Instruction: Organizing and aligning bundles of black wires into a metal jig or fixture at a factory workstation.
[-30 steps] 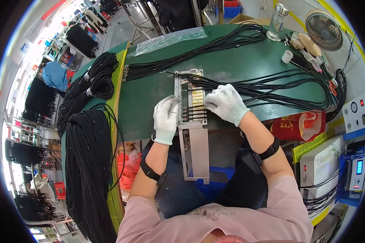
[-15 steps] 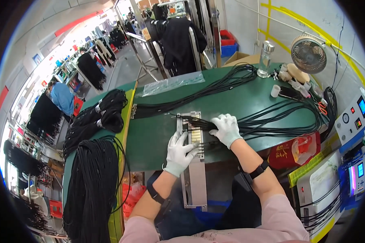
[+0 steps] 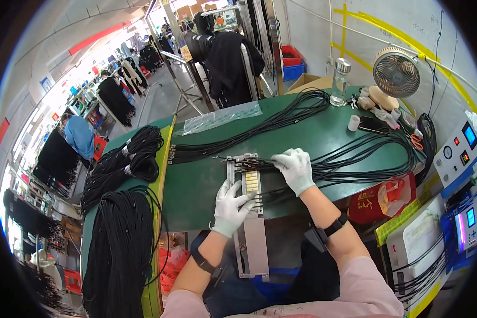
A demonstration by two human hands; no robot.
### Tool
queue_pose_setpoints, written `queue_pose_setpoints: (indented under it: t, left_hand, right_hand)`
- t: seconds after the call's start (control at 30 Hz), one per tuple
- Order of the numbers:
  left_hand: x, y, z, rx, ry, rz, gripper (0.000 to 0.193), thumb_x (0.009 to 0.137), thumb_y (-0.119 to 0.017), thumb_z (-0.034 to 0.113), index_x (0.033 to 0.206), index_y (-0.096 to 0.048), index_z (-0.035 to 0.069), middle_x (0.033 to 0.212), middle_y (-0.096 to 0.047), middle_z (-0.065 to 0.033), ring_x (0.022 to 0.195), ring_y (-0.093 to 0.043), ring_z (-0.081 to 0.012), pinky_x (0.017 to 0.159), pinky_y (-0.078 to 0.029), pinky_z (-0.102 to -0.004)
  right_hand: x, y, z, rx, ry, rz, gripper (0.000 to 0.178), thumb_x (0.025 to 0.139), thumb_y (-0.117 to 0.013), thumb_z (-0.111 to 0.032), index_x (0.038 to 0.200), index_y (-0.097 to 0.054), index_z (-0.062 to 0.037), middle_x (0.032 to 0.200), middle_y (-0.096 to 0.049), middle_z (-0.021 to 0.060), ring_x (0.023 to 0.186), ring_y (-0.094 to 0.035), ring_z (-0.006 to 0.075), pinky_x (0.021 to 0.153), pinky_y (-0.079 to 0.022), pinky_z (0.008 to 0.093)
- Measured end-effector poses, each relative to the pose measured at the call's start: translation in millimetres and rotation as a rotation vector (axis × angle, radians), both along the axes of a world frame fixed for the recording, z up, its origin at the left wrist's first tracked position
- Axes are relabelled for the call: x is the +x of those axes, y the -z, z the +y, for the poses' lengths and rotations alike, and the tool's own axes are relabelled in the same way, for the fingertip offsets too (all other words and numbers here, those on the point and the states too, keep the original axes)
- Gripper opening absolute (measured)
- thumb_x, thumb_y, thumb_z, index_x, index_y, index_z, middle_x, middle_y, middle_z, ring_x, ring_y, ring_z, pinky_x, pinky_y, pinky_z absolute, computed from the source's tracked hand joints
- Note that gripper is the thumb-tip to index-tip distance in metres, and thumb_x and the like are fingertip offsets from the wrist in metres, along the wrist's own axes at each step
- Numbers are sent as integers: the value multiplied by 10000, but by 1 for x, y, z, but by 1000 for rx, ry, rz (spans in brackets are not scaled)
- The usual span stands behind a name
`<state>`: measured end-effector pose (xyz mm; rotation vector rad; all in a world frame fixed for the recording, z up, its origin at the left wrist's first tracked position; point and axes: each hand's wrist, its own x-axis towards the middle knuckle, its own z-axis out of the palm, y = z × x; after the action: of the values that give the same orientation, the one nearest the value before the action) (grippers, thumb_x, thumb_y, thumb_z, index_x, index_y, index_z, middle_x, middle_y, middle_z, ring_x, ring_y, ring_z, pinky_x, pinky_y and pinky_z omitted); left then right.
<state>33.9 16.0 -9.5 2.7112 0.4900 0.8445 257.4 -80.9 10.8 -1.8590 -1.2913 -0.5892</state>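
A narrow metal fixture point(image 3: 253, 238) with a row of pale slots juts over the table's near edge. Black cables point(image 3: 355, 151) lie with their ends across its far part, and their loops sweep off to the right. My left hand point(image 3: 230, 209), in a white glove, rests against the fixture's left side. Its fingers are apart, and the thumb reaches over the slots near a lower cable end. Just right of the fixture, my gloved right hand point(image 3: 295, 168) has its fingertips pinched together on a black cable. The exact grip is partly hidden by the glove.
More cables point(image 3: 249, 130) lie across the green table point(image 3: 196, 199). Thick black cable bundles point(image 3: 123, 238) cover its left end beside a yellow-green strip. A glass bottle point(image 3: 340, 82), fan point(image 3: 397, 72) and scissors point(image 3: 417, 141) are at the right. Blue-and-white machines point(image 3: 455, 153) stand further right.
My right fingers have drawn together into a pinch and risen slightly from the cable bunch. My left hand stays at the fixture, its fingers shifted a little. The whole view has shifted slightly.
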Motion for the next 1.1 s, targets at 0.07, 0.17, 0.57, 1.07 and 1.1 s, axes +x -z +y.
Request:
queue_pose_setpoints:
  t: [0.07, 0.17, 0.57, 1.07, 1.1]
  left_hand:
    - [-1, -2, -1, 3, 2, 3, 219, 812, -699, 289, 996, -751, 181, 1208, -612, -192, 1215, -476, -427, 1027, -378, -491]
    - [-5, 7, 6, -288, -54, -225, 191, 830, -688, 250, 946, -727, 104, 1182, -626, -175, 1193, -499, -387, 1014, -393, -462]
    - [-10, 8, 7, -342, -94, -323, 182, 867, -668, 205, 874, -663, 24, 1134, -648, -135, 1140, -543, -308, 995, -408, -404]
    - [-9, -14, 20, 6, -168, -261, 156, 761, -726, 165, 749, -660, 24, 979, -678, -148, 1015, -580, -362, 916, -444, -428]
    - [-8, -13, 21, 82, -173, -238, 157, 770, -721, 172, 754, -669, 25, 958, -684, -146, 988, -591, -361, 900, -453, -423]
  right_hand:
    - [-1, 1, -6, -38, -116, 39, 83, 720, -736, -203, 800, -721, -194, 785, -669, 13, 786, -611, 250, 706, -477, 380]
    - [-7, 4, -16, -120, -356, 124, 89, 711, -743, -187, 799, -727, -191, 788, -676, 15, 796, -614, 245, 724, -484, 370]
    - [-25, -2, -14, -180, -398, 67, 164, 716, -750, -200, 874, -725, -164, 772, -666, 20, 832, -605, 243, 779, -457, 383]
    - [-32, -9, -13, -235, -464, 82, 98, 731, -725, -214, 762, -696, -125, 711, -659, 53, 752, -615, 259, 731, -462, 383]
    - [-32, -8, -13, -243, -469, 88, 98, 731, -725, -214, 762, -696, -125, 711, -659, 53, 752, -615, 259, 731, -462, 383]
